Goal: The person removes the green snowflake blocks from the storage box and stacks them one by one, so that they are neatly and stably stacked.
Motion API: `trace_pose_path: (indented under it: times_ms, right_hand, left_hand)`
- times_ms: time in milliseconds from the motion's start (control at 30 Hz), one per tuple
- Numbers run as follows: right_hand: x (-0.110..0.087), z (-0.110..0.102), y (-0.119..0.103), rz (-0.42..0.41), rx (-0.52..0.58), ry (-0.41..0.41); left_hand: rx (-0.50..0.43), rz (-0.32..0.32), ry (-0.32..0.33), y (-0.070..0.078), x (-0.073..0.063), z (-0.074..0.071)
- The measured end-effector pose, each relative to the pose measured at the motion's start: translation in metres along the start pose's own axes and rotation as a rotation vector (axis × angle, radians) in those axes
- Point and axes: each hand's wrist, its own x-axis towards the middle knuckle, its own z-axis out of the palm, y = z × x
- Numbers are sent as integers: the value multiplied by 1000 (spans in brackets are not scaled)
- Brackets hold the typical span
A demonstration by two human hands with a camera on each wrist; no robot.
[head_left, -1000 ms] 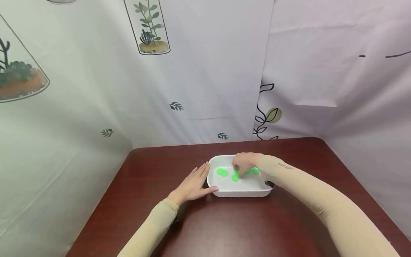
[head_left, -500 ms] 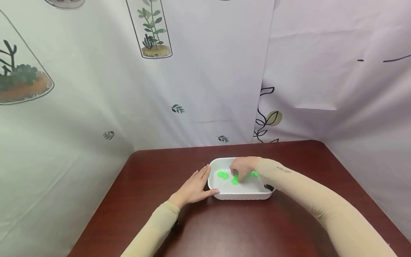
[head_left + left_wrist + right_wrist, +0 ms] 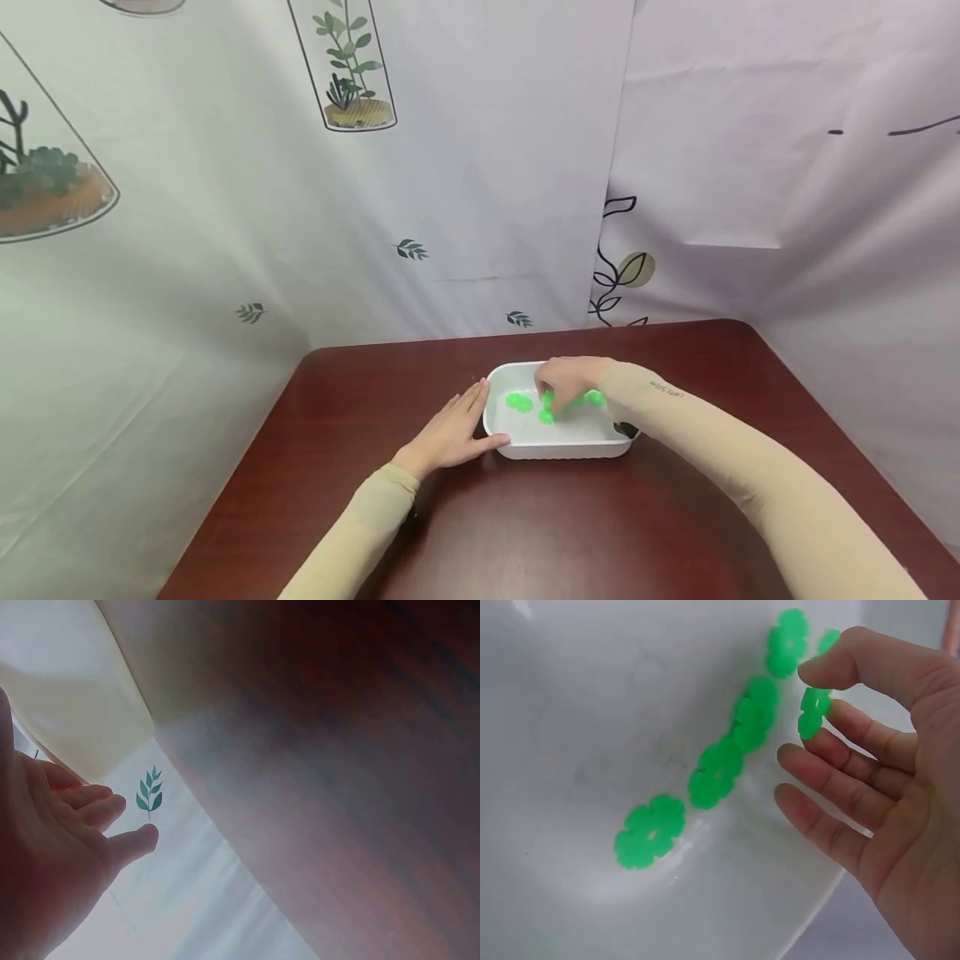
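A white tray with raised sides stands on the table, with several flat green notched discs inside it. My left hand lies against the tray's left end, its fingers straight along the rim and the thumb at the front corner. Over the tray's middle, my right hand reaches down from the right. In the right wrist view its thumb and index finger pinch a green disc edge-on, while the other fingers are loosely bent. Below them another green disc lies flat on the tray's bottom.
The dark red-brown table carries the tray near its far side. A white printed cloth hangs behind and at both sides. A dark object, partly hidden by the right sleeve, shows at the tray's right end.
My right hand has shifted slightly left inside the tray, still at the green discs. The left hand stays on the tray's end. The head view dips and returns slightly.
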Motion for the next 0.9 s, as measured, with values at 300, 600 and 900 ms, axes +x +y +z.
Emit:
trace_pose_path:
  times_ms: [300, 600, 900]
  right_hand:
    - [-32, -31, 15, -22, 121, 207]
    - [-79, -40, 40, -2, 259, 433]
    - [-118, -37, 68, 121, 359, 575]
  left_hand:
    - [-18, 4, 21, -1, 1, 0]
    - [-17, 14, 9, -1, 2, -2]
    - [-23, 6, 0, -2, 3, 1]
